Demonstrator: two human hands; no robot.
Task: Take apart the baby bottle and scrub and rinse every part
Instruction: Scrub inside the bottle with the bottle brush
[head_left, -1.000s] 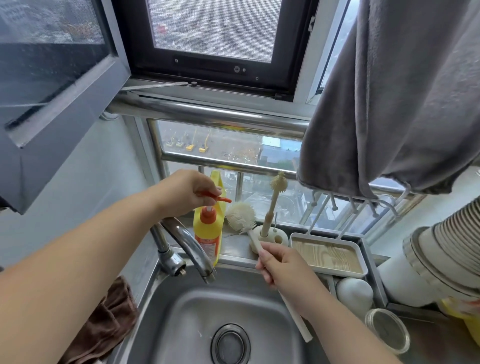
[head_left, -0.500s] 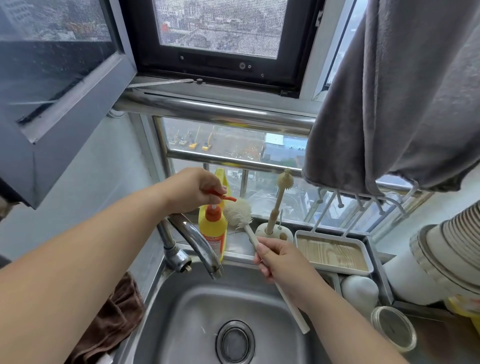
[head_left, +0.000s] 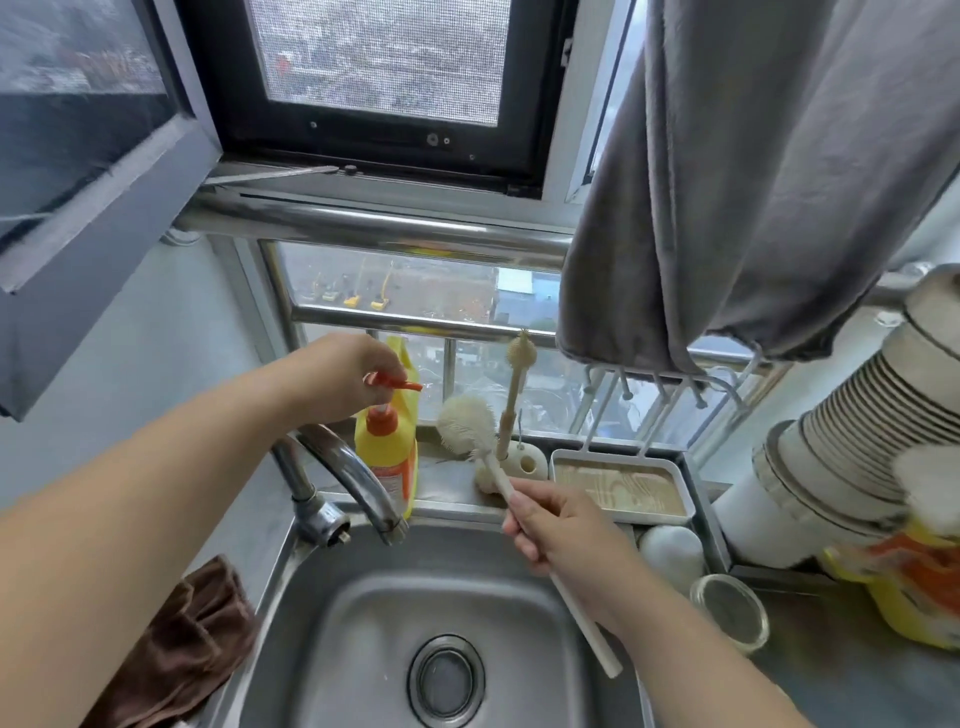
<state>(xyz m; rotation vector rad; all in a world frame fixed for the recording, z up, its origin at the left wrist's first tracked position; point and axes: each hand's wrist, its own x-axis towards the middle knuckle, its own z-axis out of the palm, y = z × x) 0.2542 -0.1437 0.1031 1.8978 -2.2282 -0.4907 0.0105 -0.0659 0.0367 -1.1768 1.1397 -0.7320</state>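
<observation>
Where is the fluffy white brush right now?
The bottle brush is held by the right hand above the sink, its head just right of the yellow soap bottle.

Two hands: left hand (head_left: 347, 375), right hand (head_left: 566, 527). Two brushes: large bottle brush (head_left: 466, 423), small brush (head_left: 521, 353) upright in its stand. One yellow pump bottle (head_left: 387, 457), one tap (head_left: 353, 470), one sink (head_left: 332, 623), one brown cloth (head_left: 182, 649), one grey towel (head_left: 753, 182), one glass jar (head_left: 730, 613)
</observation>
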